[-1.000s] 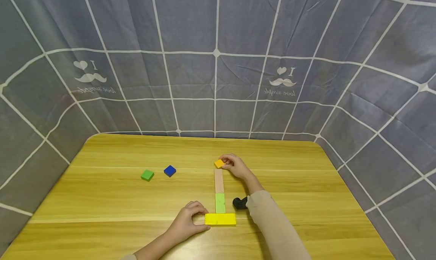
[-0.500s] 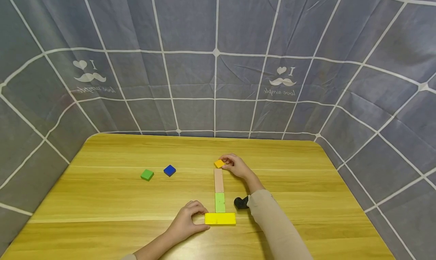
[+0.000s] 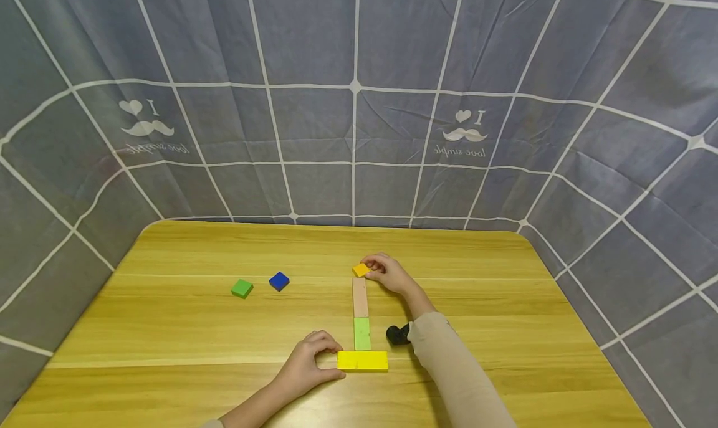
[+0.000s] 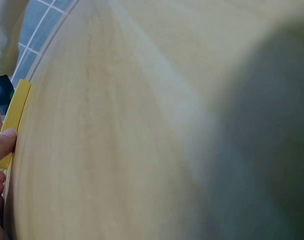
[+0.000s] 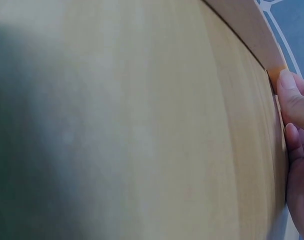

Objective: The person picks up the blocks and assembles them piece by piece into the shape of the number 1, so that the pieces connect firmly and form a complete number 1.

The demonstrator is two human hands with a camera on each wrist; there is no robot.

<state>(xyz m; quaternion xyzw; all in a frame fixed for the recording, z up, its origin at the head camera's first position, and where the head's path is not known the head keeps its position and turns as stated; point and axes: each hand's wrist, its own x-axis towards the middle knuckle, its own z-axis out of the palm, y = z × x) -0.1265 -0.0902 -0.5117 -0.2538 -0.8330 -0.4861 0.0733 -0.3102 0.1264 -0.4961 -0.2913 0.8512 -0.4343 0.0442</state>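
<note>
On the table, a long yellow block (image 3: 362, 361) lies crosswise, its left end held between the thumb and fingers of my left hand (image 3: 305, 362). A light green block (image 3: 362, 334) extends away from its middle, followed in line by a pale pinkish block (image 3: 360, 297). At the far end of that row, a small orange-yellow square block (image 3: 361, 270) sits turned at an angle. My right hand (image 3: 391, 274) pinches this square by its right side. In the right wrist view, the thumb (image 5: 288, 82) presses against the orange block (image 5: 275, 77).
A green square block (image 3: 242, 288) and a blue square block (image 3: 279, 281) lie apart on the left of the wooden table (image 3: 168, 341). A black device (image 3: 397, 335) shows at the right sleeve (image 3: 449, 359). A grey gridded curtain (image 3: 314, 123) surrounds the back and sides.
Both hands and the blocks stay essentially in place. The black device at the right sleeve has shifted slightly to the right.
</note>
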